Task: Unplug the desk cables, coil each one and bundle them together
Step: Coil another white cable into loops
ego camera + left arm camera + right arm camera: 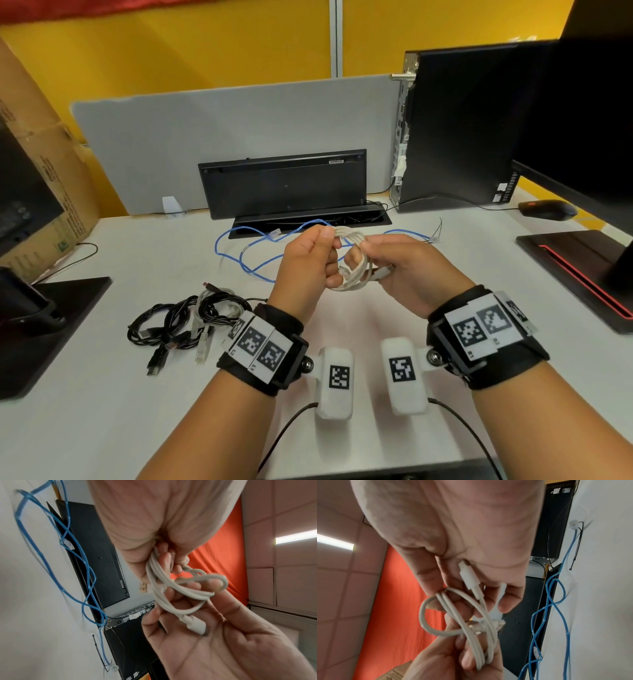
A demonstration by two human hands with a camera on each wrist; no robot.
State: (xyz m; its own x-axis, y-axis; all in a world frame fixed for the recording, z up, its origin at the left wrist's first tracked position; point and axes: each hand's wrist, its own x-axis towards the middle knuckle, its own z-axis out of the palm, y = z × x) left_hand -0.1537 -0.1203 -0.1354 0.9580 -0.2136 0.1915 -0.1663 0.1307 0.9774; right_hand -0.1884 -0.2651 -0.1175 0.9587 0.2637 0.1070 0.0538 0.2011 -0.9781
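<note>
Both hands hold a coiled white cable (352,263) above the middle of the desk. My left hand (308,263) grips the coil's left side, thumb on top. My right hand (400,263) pinches the coil's other side, and the white plug (197,624) lies against its palm; the same plug (469,576) shows in the right wrist view. A loose blue network cable (246,253) sprawls uncoiled on the desk behind the hands. A heap of coiled black and grey cables (185,322) lies at the left.
A black keyboard (284,181) leans against the grey divider (205,137) over an open cable slot. A black computer tower (459,126), monitor and mouse (548,209) stand at right. A monitor base (44,329) and a cardboard box (37,164) stand at left.
</note>
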